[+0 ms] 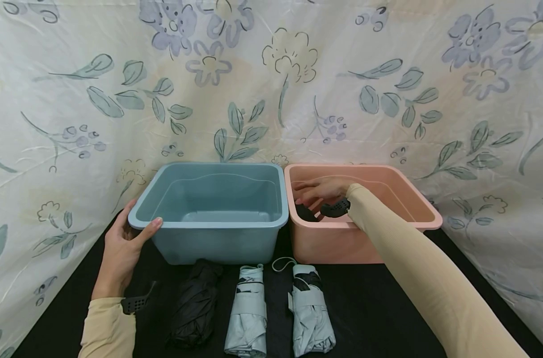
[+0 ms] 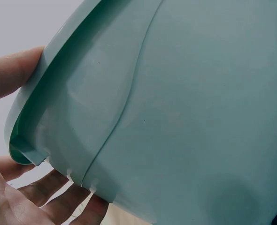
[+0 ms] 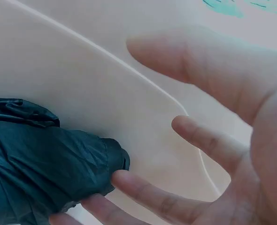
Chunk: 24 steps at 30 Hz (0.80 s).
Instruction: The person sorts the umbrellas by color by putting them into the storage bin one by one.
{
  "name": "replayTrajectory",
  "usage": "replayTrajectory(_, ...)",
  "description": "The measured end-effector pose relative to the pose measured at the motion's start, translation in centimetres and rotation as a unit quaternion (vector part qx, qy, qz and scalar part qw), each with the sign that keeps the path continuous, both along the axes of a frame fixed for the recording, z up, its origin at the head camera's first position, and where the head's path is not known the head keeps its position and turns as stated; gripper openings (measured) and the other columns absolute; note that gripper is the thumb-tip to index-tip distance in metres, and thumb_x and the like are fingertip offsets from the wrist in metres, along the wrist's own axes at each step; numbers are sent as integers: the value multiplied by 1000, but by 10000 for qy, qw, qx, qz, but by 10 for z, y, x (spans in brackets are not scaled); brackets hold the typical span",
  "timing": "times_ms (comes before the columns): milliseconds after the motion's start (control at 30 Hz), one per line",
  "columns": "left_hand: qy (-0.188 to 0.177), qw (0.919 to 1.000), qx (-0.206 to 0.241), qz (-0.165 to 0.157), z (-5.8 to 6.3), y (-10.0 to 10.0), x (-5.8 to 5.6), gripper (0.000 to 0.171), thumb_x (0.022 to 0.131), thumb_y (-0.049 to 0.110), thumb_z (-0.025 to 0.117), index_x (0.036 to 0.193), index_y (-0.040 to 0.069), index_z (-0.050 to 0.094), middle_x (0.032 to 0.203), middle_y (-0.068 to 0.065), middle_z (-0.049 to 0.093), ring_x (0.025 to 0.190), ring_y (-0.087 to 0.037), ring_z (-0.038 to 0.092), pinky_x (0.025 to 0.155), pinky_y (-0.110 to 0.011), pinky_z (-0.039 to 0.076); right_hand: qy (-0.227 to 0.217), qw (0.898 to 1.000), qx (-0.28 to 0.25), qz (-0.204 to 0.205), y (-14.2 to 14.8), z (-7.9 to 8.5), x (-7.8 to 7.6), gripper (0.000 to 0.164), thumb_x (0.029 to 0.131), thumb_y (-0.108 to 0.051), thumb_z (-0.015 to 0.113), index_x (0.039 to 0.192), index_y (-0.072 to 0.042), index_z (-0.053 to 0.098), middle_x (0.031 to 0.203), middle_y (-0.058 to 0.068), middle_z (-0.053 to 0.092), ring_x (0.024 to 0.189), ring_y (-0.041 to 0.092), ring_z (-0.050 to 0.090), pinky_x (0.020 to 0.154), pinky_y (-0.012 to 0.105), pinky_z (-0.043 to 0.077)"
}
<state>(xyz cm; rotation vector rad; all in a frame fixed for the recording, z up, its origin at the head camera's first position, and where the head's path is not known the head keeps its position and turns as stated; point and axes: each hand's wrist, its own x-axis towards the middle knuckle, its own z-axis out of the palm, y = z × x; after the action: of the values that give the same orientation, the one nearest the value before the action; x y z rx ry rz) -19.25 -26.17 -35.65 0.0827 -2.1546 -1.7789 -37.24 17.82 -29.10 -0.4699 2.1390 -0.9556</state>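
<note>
My left hand [image 1: 121,244] grips the left front corner of a blue plastic basin [image 1: 217,243]. In the left wrist view, its thumb [image 2: 11,72] lies on the rim and the other fingers are underneath. The right hand [image 1: 322,190] reaches inside a pink plastic basin [image 1: 334,246]. Its fingers are spread and relaxed in the right wrist view, with the fingertips at the end of a dark folded umbrella [image 3: 58,159]. Whether they touch it is unclear. In the head view, the rim and my wrist partly hide this umbrella [image 1: 306,213].
In front of the basins, a black folded umbrella [image 1: 195,303] and two pale blue-grey folded umbrellas, one in the middle [image 1: 248,313] and one with a wrist loop on the right [image 1: 311,313], lie on black cloth [image 1: 378,313]. A floral curtain [image 1: 271,89] hangs close behind.
</note>
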Motion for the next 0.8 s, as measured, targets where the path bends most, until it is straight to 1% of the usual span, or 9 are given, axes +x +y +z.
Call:
replayTrajectory(67, -4, 10000, -17, 4, 0, 0, 0, 84, 98, 22, 70, 164, 19, 18, 165, -16, 23, 149, -36, 26, 118, -56, 23, -1, 9999, 73, -131, 1, 0, 1, 76, 99, -30, 62, 162, -13, 23, 154, 22, 42, 133, 45, 49, 100, 56, 49)
replayTrajectory(133, -8, 10000, -50, 10, 0, 1, 0, 84, 98, 23, 70, 164, 19, 18, 165, -15, 24, 149, -36, 26, 118, -56, 24, -8, 9998, 55, -190, 1, 1, 2, 75, 99, -30, 61, 162, -13, 22, 155, 23, 40, 133, 45, 49, 101, 58, 48)
replayTrajectory(200, -5, 10000, -68, 14, 0, 0, 0, 84, 98, 23, 70, 164, 19, 18, 165, -15, 24, 149, -36, 27, 118, -56, 25, -64, 9995, -45, -291, 2, 3, 2, 74, 101, -29, 59, 162, -12, 21, 154, 25, 39, 132, 46, 48, 102, 58, 46)
replayTrajectory(300, -18, 10000, -84, 34, 0, 0, 0, 84, 98, 23, 70, 164, 19, 17, 165, -15, 23, 149, -35, 26, 118, -55, 24, -267, 9980, -280, -494, 3, 6, 3, 72, 103, -28, 57, 162, -11, 19, 155, 28, 36, 137, 47, 43, 103, 61, 44)
replayTrajectory(367, -18, 10000, -73, 42, 0, 0, 1, 84, 98, 23, 69, 164, 19, 17, 165, -15, 22, 150, -35, 25, 118, -55, 24, -289, 9971, -384, -594, 4, 9, 5, 72, 103, -29, 56, 162, -10, 19, 154, 28, 36, 139, 47, 41, 104, 60, 44)
replayTrajectory(433, -19, 10000, -73, 53, 0, 0, 1, 84, 98, 23, 69, 164, 19, 17, 165, -15, 22, 150, -35, 25, 118, -55, 23, -243, 9964, -442, -677, 5, 13, 8, 73, 102, -30, 58, 161, -10, 21, 154, 28, 37, 140, 47, 40, 101, 62, 46)
replayTrajectory(533, 5, 10000, -75, 53, 0, -1, 1, 84, 98, 22, 69, 164, 18, 17, 165, -15, 23, 149, -35, 26, 119, -54, 24, -57, 9962, -563, -661, 6, 20, 14, 73, 101, -30, 59, 160, -8, 23, 152, 29, 38, 138, 49, 41, 100, 62, 47)
replayTrajectory(667, 11, 9999, -119, 52, -1, -1, 1, 84, 98, 22, 69, 164, 18, 18, 165, -15, 23, 149, -34, 26, 119, -49, 25, 6, 9945, -759, -728, 8, 29, 27, 73, 99, -30, 62, 160, -9, 26, 151, 30, 38, 137, 51, 42, 101, 64, 45)
replayTrajectory(800, 21, 9999, -131, 25, -1, 0, 0, 83, 99, 22, 69, 164, 18, 17, 165, -15, 23, 149, -35, 26, 118, -50, 25, 198, 9931, -845, -793, 9, 36, 43, 76, 97, -33, 67, 159, -12, 29, 151, 23, 42, 133, 50, 47, 99, 60, 48)
